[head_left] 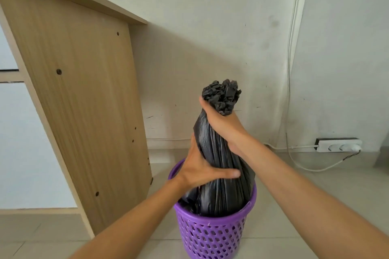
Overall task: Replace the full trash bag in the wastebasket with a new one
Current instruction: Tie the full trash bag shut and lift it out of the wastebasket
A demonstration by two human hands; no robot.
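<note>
Black trash bag stands up out of the purple wastebasket, its lower part down inside the mesh walls and its upper part drawn into a long twisted neck that rises well above the rim. Nearest to me, both bare forearms reach in from the bottom edge toward the basket, which sits on the pale tiled floor in the middle of the scene.

At the rim, the left hand is laid against the left side of the bag, fingers wrapped around behind it and the thumb stretched flat across the front of the plastic, so the hand cups the bag rather than closing fully. Higher up and a little farther back, the right hand is clenched tight around the gathered neck, with a crumpled tuft of the bag's mouth sticking out above the fist.

To the left, just beside the basket, the wooden side panel of a desk stands on the floor and leans up out of view. Farther off, a white wall closes the scene. At the far right, a white power strip lies on the floor against that wall, with a white cable running up the wall from it.
</note>
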